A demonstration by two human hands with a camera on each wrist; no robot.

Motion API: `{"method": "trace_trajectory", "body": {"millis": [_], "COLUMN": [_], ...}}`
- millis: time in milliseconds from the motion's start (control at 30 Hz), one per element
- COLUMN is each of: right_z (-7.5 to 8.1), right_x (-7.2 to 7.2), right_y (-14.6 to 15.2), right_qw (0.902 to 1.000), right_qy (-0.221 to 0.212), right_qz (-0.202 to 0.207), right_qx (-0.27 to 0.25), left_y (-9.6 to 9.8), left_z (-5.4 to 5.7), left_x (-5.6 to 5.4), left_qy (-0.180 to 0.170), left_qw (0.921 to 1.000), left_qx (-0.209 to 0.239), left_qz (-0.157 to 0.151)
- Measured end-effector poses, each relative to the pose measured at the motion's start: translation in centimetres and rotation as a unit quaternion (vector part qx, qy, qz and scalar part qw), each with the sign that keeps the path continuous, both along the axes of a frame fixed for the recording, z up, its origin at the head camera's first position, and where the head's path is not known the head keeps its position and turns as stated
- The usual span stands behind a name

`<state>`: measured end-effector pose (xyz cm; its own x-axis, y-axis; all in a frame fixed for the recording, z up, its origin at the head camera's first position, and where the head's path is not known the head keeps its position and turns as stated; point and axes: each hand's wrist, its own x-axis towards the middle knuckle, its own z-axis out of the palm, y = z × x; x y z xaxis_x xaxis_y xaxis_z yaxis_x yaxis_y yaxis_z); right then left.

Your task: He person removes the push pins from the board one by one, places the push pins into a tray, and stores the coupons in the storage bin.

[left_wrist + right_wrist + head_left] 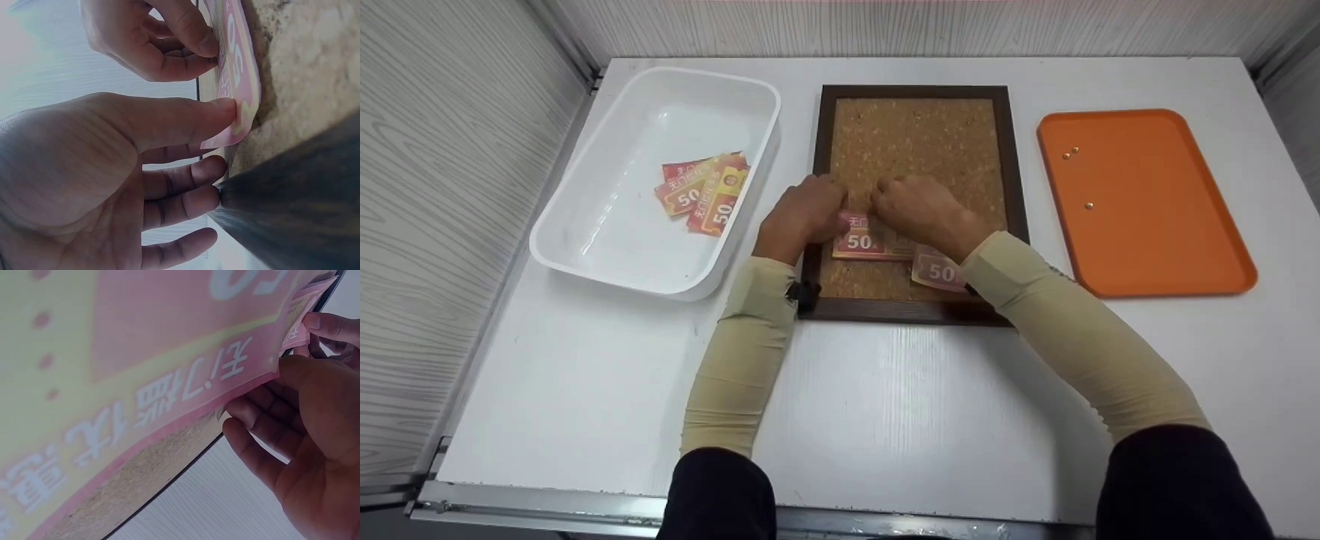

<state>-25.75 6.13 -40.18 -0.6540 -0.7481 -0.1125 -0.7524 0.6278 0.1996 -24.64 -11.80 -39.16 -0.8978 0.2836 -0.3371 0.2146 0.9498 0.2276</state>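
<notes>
A red and yellow paper coupon (pixel 861 242) marked 50 lies against the lower left of a framed corkboard (pixel 911 142). My left hand (pixel 808 214) pinches the coupon's left end; in the left wrist view its thumb lies on the print, other fingers loosely bent. Just right of it, my right hand (pixel 922 210) has thumb and index finger together at the coupon's upper edge. A tiny metallic glint, apparently a thumbtack (pixel 214 59), shows between those fingertips. A second coupon (pixel 937 268) sits under the right wrist, partly hidden, and fills much of the right wrist view.
On the left stands a white plastic bin (pixel 615 277) with several coupons (pixel 709 195) heaped inside. An orange tray (pixel 1155 217) on the right carries 3 small gold thumbtacks (pixel 1089 205). The corkboard's dark raised frame (pixel 915 310) surrounds the work.
</notes>
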Motion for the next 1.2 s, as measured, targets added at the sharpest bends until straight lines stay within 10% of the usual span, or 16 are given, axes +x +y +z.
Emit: {"method": "trace_trajectory", "body": {"millis": [1200], "right_z": [0.1], "right_x": [-0.45], "right_y": [0.02], "right_qw": [0.9991], "right_qy": [-0.04], "right_qz": [-0.015], "right_qx": [-0.002], "left_y": [-0.02], "left_z": [-0.04], "left_x": [-0.16], "left_qy": [-0.007], "left_qw": [0.9997], "left_qx": [-0.022], "left_qz": [-0.002]}}
